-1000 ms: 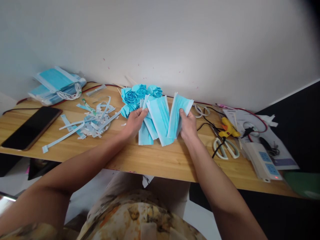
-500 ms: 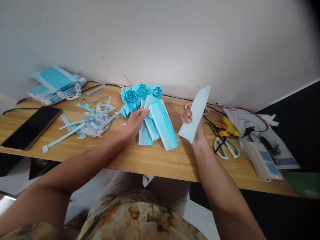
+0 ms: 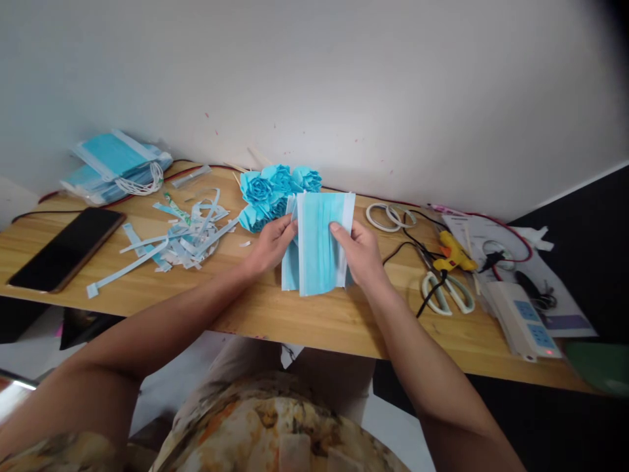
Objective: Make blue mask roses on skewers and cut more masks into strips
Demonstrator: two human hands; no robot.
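Note:
Between my hands, several flat blue face masks [image 3: 317,252] with white edges hang upright above the table, with no ear loops visible on them. My left hand [image 3: 272,248] pinches their left side, thumb in front, where further masks [image 3: 290,270] show behind the front one. On the opposite side my right hand [image 3: 362,252] grips the edge, its thumb pressed on the pleated face and its fingers hidden behind. Just beyond my left hand lie blue flowers [image 3: 260,190] made of crumpled sheet material, partly covered by the masks.
Cut blue-and-white strips [image 3: 181,239] lie in a heap at left, near a phone [image 3: 66,249] and packed masks [image 3: 118,160]. To the right are tape rings [image 3: 383,217], a yellow glue gun [image 3: 455,252], scissors [image 3: 447,295], cords and a power strip [image 3: 523,321].
My right hand has come left with its mask and joined it to those in my left hand. The fanned masks are now gathered together, and the tape rings are uncovered.

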